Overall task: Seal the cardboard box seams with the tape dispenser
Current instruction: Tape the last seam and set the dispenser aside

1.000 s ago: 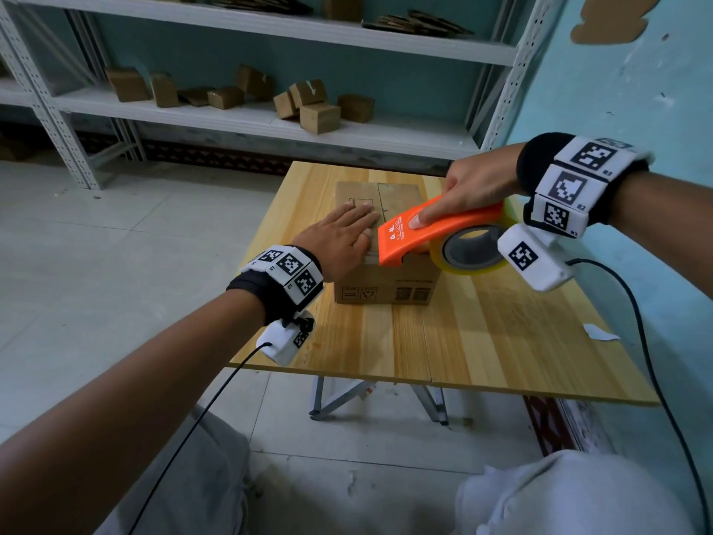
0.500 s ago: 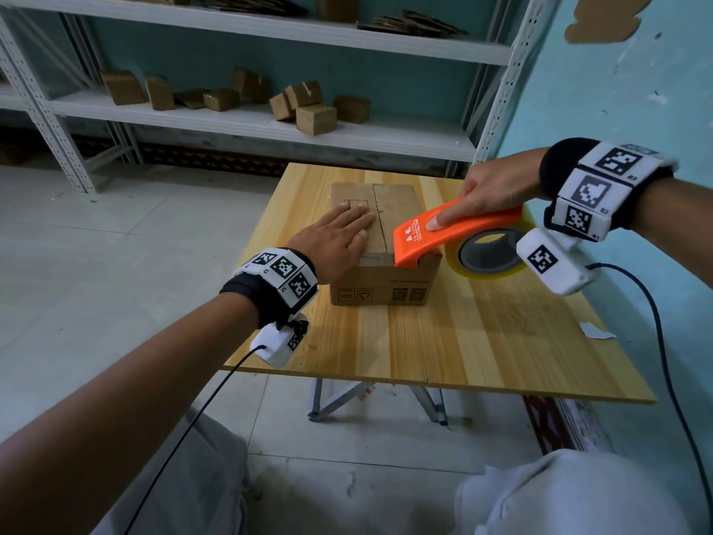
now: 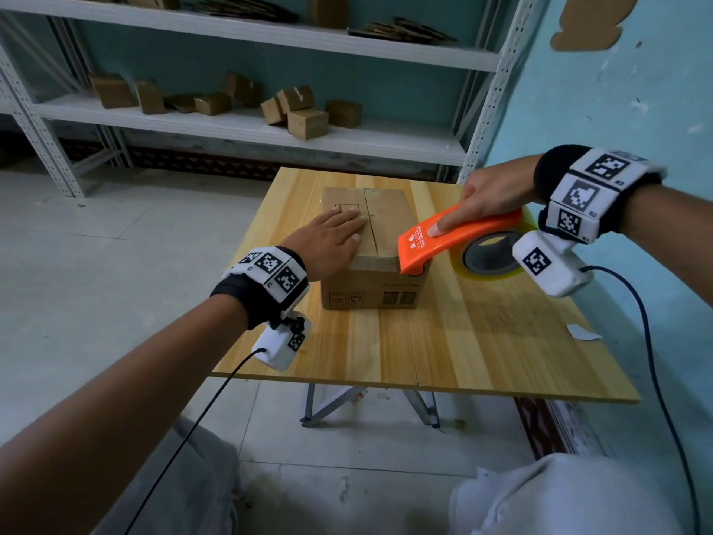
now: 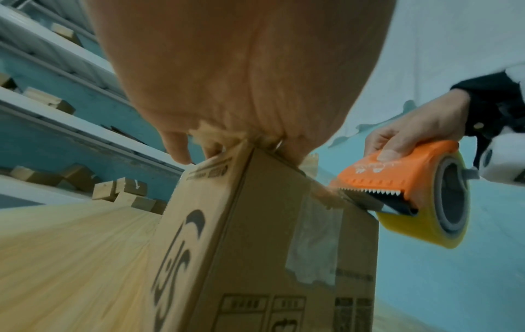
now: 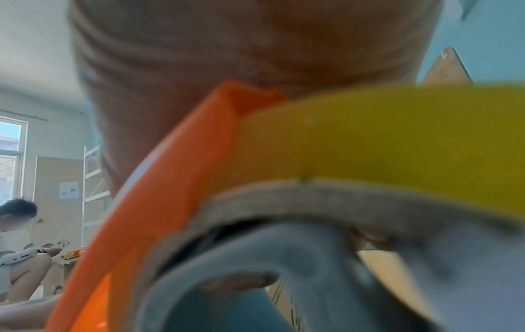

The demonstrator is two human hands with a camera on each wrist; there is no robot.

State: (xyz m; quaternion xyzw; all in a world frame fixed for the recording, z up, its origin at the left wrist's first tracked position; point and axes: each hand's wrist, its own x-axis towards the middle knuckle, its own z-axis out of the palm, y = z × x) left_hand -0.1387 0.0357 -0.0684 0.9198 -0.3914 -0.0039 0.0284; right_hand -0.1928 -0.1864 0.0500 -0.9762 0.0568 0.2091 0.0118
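A brown cardboard box stands on the wooden table, its top seam running away from me. My left hand lies flat with straight fingers on the left flap, pressing it down. My right hand grips the orange tape dispenser with its yellowish tape roll. The dispenser's toothed front edge sits at the box's near right top corner. A strip of clear tape is stuck down the box's near face.
A small white scrap lies near the table's right edge. Metal shelving with several small cardboard boxes stands behind the table. A blue wall is close on the right. Another person sits far off.
The dispenser has moved right and toward me, off the box's top middle to its near right corner. My left hand has stayed flat on the flap.
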